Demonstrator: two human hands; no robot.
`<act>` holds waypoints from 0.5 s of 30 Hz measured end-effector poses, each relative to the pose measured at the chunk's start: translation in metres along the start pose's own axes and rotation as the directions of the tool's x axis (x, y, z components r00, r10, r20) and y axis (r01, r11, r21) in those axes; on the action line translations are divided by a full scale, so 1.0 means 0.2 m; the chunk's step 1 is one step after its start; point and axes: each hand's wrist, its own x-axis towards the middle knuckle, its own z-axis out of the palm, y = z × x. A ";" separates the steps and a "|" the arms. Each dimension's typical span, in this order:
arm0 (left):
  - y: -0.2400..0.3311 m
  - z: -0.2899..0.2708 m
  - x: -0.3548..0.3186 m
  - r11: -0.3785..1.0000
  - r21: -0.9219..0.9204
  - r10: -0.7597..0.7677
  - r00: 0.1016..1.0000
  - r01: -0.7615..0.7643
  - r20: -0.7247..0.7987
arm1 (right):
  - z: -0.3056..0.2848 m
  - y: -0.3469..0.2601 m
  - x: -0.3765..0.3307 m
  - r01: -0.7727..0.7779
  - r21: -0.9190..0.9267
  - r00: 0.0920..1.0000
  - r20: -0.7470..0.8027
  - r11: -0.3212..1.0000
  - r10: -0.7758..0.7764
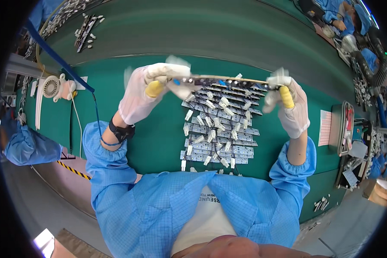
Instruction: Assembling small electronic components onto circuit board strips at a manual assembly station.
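Note:
My left hand (pixel 157 84) and my right hand (pixel 291 101), both in white gloves with a yellow cover on one finger, are closed on the two ends of a long, thin circuit board strip (pixel 232 80). The strip is level and seen nearly edge-on, with small parts and bits of blue along its underside. Some fingers are smeared by motion. Below it, on the green table (pixel 155 146), several circuit board strips (pixel 241 152) lie in overlapping rows, with white plug connectors (pixel 217 124) and dark wires over them. A black wrist strap (pixel 121 130) sits on my left wrist.
A blue cord (pixel 58 58) runs from the wrist strap to the upper left. A small fan (pixel 52 87) stands at left. Beyond the table lies a dark belt (pixel 159 34) with loose strips (pixel 86 33). A metal-edged bin (pixel 343 129) and pink label sheet (pixel 325 127) are at right. Other people work nearby.

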 end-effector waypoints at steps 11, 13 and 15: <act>-0.05 -0.04 0.02 0.784 0.621 0.054 0.997 -0.004 -0.061 | -0.02 0.01 -0.02 0.119 0.001 0.992 0.037 0.993 -0.119; 0.02 0.01 0.05 0.923 0.379 -0.042 0.995 0.073 -0.090 | -0.03 0.01 -0.02 0.079 -0.094 0.997 0.022 0.992 -0.078; -0.03 -0.05 0.01 0.872 0.487 -0.020 0.997 0.051 -0.069 | -0.02 -0.01 -0.01 -0.043 0.191 0.992 0.122 0.981 0.020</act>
